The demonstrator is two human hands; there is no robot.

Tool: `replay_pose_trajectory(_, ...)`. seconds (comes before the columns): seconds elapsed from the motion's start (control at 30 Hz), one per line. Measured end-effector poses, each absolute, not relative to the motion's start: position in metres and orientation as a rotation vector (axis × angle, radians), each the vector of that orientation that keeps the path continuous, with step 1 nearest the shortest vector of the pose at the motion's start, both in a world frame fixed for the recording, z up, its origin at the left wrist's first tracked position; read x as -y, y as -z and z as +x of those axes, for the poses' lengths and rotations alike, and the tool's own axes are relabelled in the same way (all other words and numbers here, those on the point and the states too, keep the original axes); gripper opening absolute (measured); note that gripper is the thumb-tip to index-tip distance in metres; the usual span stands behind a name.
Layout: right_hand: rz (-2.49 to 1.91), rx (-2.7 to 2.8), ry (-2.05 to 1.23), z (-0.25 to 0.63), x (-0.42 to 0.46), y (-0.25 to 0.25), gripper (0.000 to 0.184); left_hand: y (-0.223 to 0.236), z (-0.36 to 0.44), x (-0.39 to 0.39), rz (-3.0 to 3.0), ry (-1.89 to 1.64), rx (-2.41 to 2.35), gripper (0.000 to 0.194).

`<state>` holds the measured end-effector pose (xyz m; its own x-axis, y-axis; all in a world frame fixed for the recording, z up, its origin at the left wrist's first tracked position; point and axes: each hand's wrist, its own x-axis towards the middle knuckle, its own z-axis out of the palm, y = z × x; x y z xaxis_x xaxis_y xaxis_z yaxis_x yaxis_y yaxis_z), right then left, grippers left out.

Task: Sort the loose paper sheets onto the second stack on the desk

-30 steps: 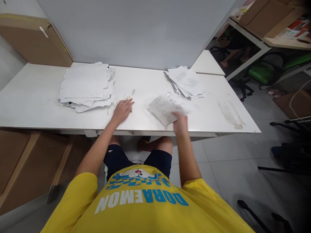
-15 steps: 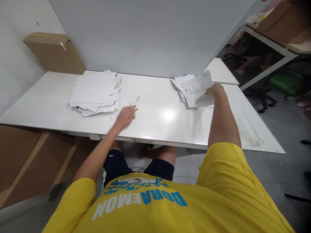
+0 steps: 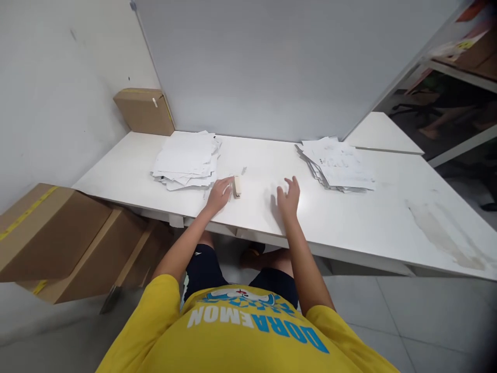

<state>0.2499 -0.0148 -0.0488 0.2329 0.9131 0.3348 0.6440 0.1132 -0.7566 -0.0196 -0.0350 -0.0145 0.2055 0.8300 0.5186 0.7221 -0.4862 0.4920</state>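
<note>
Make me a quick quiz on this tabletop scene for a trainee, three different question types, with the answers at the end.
1. Multiple choice: Which is nearest the left hand?
a) the gray partition
b) the small pale block
c) the cardboard box by the wall
2. True or false: The right hand holds nothing.
3. Count: How many stacks of paper lie on the white table?

Key: 1. b; 2. true; 3. two

"DORAEMON" across yellow shirt (image 3: 240, 339) (upside down); right paper stack (image 3: 337, 165) illegible.
</note>
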Motion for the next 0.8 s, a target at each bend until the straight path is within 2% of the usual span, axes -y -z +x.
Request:
replay_pose_trajectory(0.13,-1.735,1.716,-0.552,0.243,0.057,0.052,0.061,0.006,-0.065,0.018,2.274,-1.224,-1.831,0.046)
replay_pose_trajectory(0.27,-1.759,1.857,-0.468,0.233,0.101,0.054,0.069,-0.003,-0.128,0.004,2.111,-1.164,-2.074,0.075)
replay_pose_trajectory(0.33,-1.726,1.855,-0.423,0.226,0.121,0.056,0.070,-0.006,-0.150,0.006,2.166,-1.073,-2.042,0.078)
replay_pose_trajectory(0.43,-1.727,1.864,-0.387,0.222,0.142,0.057,0.071,-0.013,-0.163,0.017,2.282,-0.918,-1.971,0.068)
replay_pose_trajectory(0.57,-1.784,1.875,-0.400,0.226,0.147,0.053,0.071,-0.028,-0.160,0.035,2.335,-0.776,-1.891,0.043)
replay_pose_trajectory(0.7,-1.676,1.693,-0.551,0.220,0.149,0.042,0.063,-0.055,-0.142,0.083,2.401,-0.913,-1.873,0.036)
replay_pose_trajectory(0.77,-1.475,1.456,-0.785,0.202,0.156,0.035,0.054,-0.071,-0.124,0.124,2.419,-1.014,-1.866,0.034)
replay_pose_trajectory(0.8,-1.347,1.324,-0.956,0.189,0.161,0.032,0.050,-0.077,-0.114,0.145,2.319,-1.188,-1.869,0.033)
